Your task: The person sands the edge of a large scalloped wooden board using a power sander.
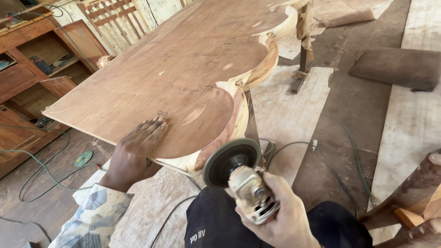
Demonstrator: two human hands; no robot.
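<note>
plywood, reddish-brown and matte, makes up the big scalloped panel that fills the middle of the view, lying flat and propped up off the floor. its near edge is a run of curves, and along that edge the wood shows pale, raw and layered, with a darker red streak through the lobe closest to the body. judging by that fresh, light colour, the curved edge near the sanding disc looks already worked; the lobes farther off, toward the metal post, look rougher and more ragged, with torn bits hanging at the far corner, so most of the edge seems left to smooth. the top face carries scuffs, small pale nicks and an oval lighter patch.

the left hand lies flat on the panel's near corner, palm down, fingers stretched forward and held close together, steadying the board. the right hand is wrapped in a full grip round the body of an angle grinder, whose dark round disc sits just beside the edge of the nearest lobe, tilted toward it; whether it touches the wood i cannot tell. a cable trails from the tool across the pale boards on the floor.

a wooden cabinet stands at the left, and a green disc lies on the floor below it.
</note>
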